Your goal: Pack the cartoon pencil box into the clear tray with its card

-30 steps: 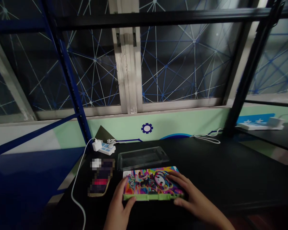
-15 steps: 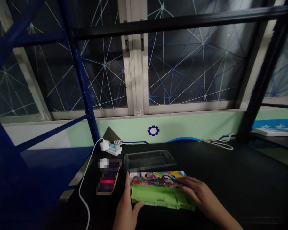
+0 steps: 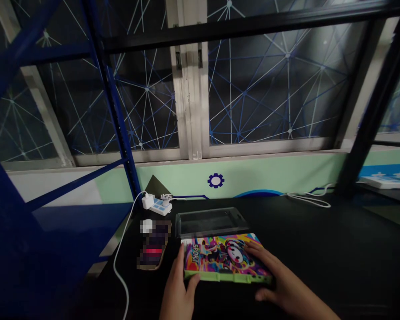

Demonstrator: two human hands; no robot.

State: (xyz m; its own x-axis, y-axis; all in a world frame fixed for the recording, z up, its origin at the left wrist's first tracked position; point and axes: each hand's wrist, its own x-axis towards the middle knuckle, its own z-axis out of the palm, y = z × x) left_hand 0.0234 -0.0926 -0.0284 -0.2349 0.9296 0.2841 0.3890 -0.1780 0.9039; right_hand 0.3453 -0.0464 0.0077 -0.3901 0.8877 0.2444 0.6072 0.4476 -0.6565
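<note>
A pencil case (image 3: 220, 255) with a colourful lid, a cartoon figure and the word SPORT lies on the black table. Its lid is down over the light green body, whose front edge still shows. My left hand (image 3: 180, 282) holds the left end, fingers along the side and thumb at the front corner. Across the right part of the lid rest the stretched fingers of my right hand (image 3: 275, 278), its thumb apart from them near the front right corner. Just behind the case lies a clear plastic tray (image 3: 210, 222).
A phone (image 3: 155, 246), partly blurred out, lies left of the case. Behind it are a white power strip (image 3: 160, 206) and a charger with a white cable (image 3: 118, 266). Another white cable (image 3: 308, 201) lies at the back right. Blue metal posts (image 3: 115, 106) frame the left.
The lid has swung down over the green inside of the pencil case. My right hand has followed it, and its thumb has come away toward the front. The left hand keeps its place.
</note>
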